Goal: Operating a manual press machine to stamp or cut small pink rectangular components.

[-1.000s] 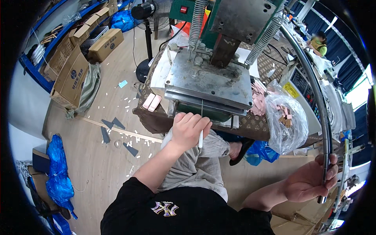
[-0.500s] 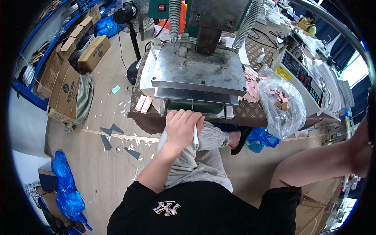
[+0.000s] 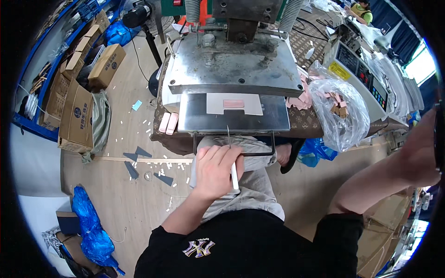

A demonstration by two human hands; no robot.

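My left hand [image 3: 217,169] is closed over the black bar handle [image 3: 257,154] of a flat metal tray [image 3: 194,116]. A slim white-handled tool with a thin metal point [image 3: 234,178] is also held in it, the point sticking out past the knuckles. On the tray lies a pale notched sheet [image 3: 215,104], with a small pink strip [image 3: 233,104] in its middle. Behind and above the tray is the press's thick metal plate [image 3: 232,69]. My right arm bends up at the right edge; its hand is outside the picture.
Two pink blocks [image 3: 168,123] sit left of the tray. On the right are pink scraps [image 3: 301,96], a clear plastic bag [image 3: 345,118] with small pieces, and a control box [image 3: 354,76]. Cartons [image 3: 76,116] line the left; another person [image 3: 361,11] is at far right.
The tray has slid out toward me from under the press plate with my left hand on its handle, uncovering the pale sheet and pink strip. My view has shifted slightly.
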